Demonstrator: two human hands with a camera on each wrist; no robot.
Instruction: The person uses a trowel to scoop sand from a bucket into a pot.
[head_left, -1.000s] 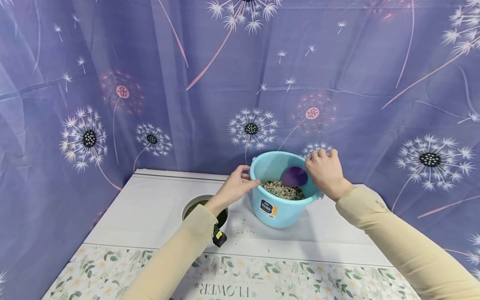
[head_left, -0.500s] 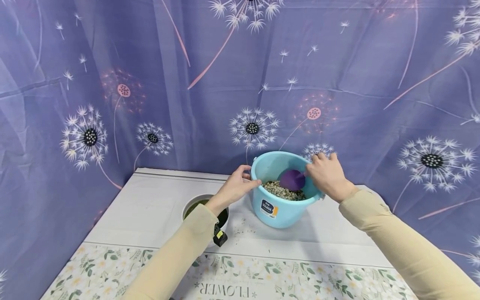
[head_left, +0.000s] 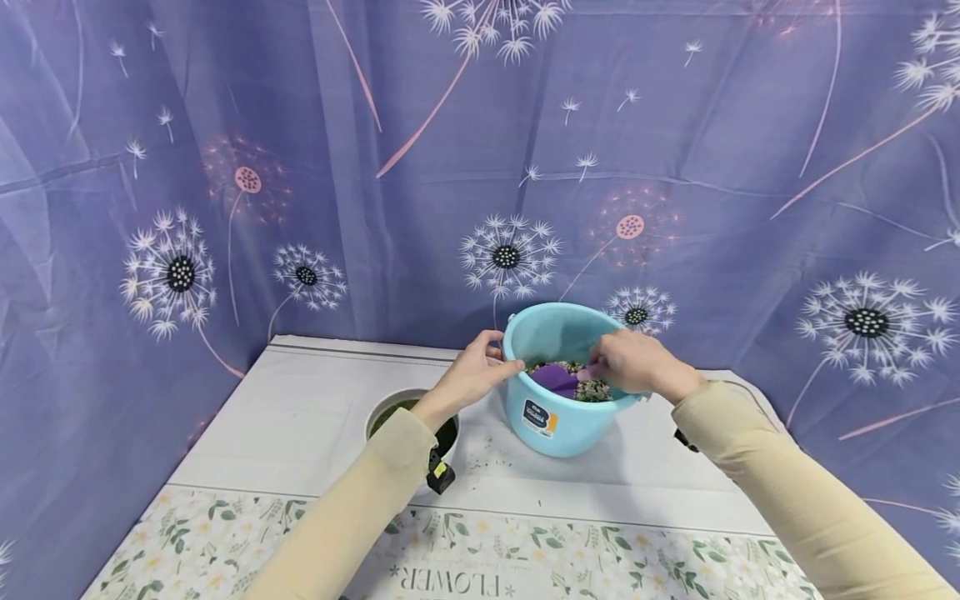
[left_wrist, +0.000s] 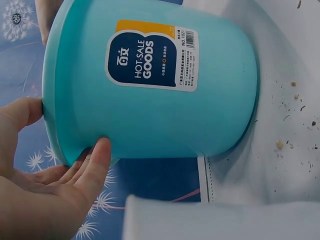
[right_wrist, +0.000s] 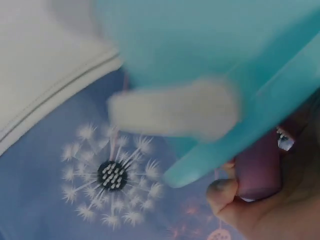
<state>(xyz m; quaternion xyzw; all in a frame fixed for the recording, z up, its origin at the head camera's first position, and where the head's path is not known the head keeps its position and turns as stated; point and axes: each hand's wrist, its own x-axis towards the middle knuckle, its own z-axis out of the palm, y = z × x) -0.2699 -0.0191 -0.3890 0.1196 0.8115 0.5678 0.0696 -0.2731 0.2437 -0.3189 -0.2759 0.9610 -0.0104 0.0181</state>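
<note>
A light-blue bucket (head_left: 558, 429) with a label stands on the table, holding a speckled granular mix (head_left: 594, 390). My left hand (head_left: 471, 375) grips its left rim; in the left wrist view the thumb is at the rim edge and the fingers lie against the outer wall (left_wrist: 150, 115). My right hand (head_left: 636, 363) reaches over the right rim and holds a purple scoop (head_left: 553, 380) by its handle (right_wrist: 259, 170). The scoop's bowl lies low in the bucket, at the mix; its underside is hidden.
A white round container (head_left: 372, 408) with dark green contents stands left of the bucket, partly behind my left forearm. Loose crumbs (head_left: 487, 450) lie between them. A purple dandelion curtain (head_left: 405, 250) hangs behind the white-covered table (head_left: 300, 417).
My right hand has moved left and down into the bucket. The scoop has swung from the right wall across the mix towards the front left. My left hand stays at the rim.
</note>
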